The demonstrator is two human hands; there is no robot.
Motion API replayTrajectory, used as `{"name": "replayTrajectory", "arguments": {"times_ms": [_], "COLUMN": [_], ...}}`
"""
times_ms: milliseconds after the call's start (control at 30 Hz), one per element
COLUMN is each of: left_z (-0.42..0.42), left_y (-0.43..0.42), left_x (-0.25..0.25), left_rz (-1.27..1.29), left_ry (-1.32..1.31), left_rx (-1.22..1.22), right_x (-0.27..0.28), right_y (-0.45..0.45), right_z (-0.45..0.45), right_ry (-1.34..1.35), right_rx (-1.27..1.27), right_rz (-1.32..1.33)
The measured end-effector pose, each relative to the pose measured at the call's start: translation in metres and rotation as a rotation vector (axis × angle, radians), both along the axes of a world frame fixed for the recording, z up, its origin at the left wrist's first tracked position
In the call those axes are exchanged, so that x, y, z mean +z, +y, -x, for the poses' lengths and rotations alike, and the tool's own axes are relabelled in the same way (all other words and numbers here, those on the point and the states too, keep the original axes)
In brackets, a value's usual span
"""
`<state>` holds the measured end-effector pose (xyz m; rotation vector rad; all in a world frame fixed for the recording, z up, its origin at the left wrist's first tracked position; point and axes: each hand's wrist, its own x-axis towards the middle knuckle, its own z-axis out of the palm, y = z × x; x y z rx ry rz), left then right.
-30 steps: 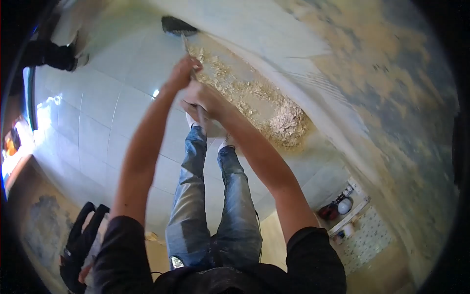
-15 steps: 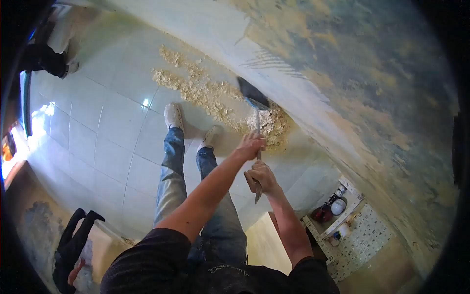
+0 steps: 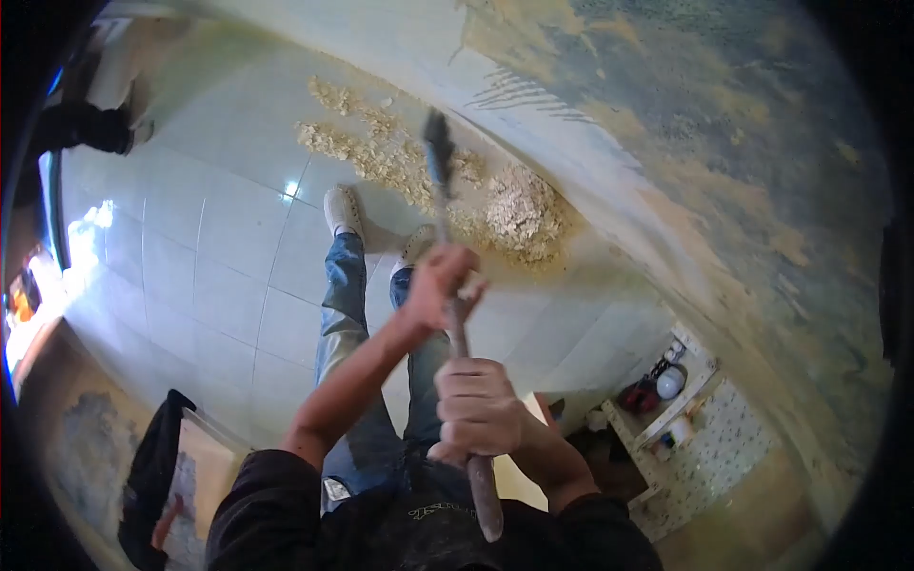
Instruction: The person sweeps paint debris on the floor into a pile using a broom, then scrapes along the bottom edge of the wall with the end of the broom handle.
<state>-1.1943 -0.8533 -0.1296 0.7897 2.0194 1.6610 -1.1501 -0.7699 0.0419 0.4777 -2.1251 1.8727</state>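
Note:
A long-handled shovel (image 3: 459, 335) is raised off the floor, its dark blade smeared by motion and turned nearly edge-on. My left hand (image 3: 440, 287) is around the upper shaft, nearer the blade, with its fingers somewhat blurred. Lower down, my right hand (image 3: 476, 407) is wrapped tightly round the handle, whose end sticks out below the fist toward my shirt. To the right of the blade, a heap of pale flakes (image 3: 522, 214) lies on the floor against the wall. A looser strip of flakes (image 3: 367, 157) runs from it toward the upper left.
The patchy, scraped wall (image 3: 695, 171) rises along the right. Glossy floor tiles (image 3: 224, 247) spread to the left. Another person's dark-clothed leg (image 3: 90, 128) shows at upper left. A speckled tiled counter (image 3: 709, 457) with small items stands at lower right. My shoes (image 3: 343, 211) are near the flakes.
The shovel's blade has come off the flake heap and moved up and left. My right hand has risen closer to the camera, and the handle now stands more upright in view.

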Motion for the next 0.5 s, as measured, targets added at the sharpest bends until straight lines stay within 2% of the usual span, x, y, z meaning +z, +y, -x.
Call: {"name": "replayTrajectory", "arguments": {"times_ms": [67,100,133,167,200,233,267,333,400,467,500], "left_z": [0.053,0.077,0.105,0.144,0.177,0.211,0.236,0.287,0.335,0.375,0.38], "left_y": [-0.033,-0.05,-0.064,-0.082,-0.092,-0.108,-0.118,-0.134,-0.151,-0.172,-0.173], "left_x": [-0.008,-0.005,-0.016,-0.02,-0.008,-0.018,-0.022,-0.015,-0.043,-0.112,-0.14], "left_rz": [-0.08,0.12,0.155,0.162,0.297,0.275,0.304,0.44,0.485,0.518,0.513], "left_ry": [0.143,0.023,-0.024,0.116,0.028,0.11,0.069,0.146,0.274,0.446,0.445], "left_rx": [0.038,0.107,0.154,0.071,0.028,-0.036,-0.001,-0.055,-0.03,-0.016,-0.016], "right_x": [-0.003,-0.011,-0.027,-0.042,-0.062,-0.08,-0.095,-0.102,-0.127,-0.17,-0.194], "right_y": [-0.018,-0.03,-0.042,-0.055,-0.067,-0.072,-0.076,-0.086,-0.1,-0.111,-0.116], "right_z": [0.032,0.054,0.076,0.099,0.12,0.145,0.166,0.205,0.243,0.278,0.288], "right_ry": [0.094,0.157,0.185,0.214,0.21,0.213,0.213,0.085,-0.084,-0.089,-0.136], "right_rx": [-0.024,-0.095,-0.156,-0.217,-0.272,-0.268,-0.266,-0.366,-0.393,-0.471,-0.525], "right_rz": [-0.009,-0.064,-0.031,0.001,0.128,0.192,0.259,0.215,0.31,0.371,0.359]}}
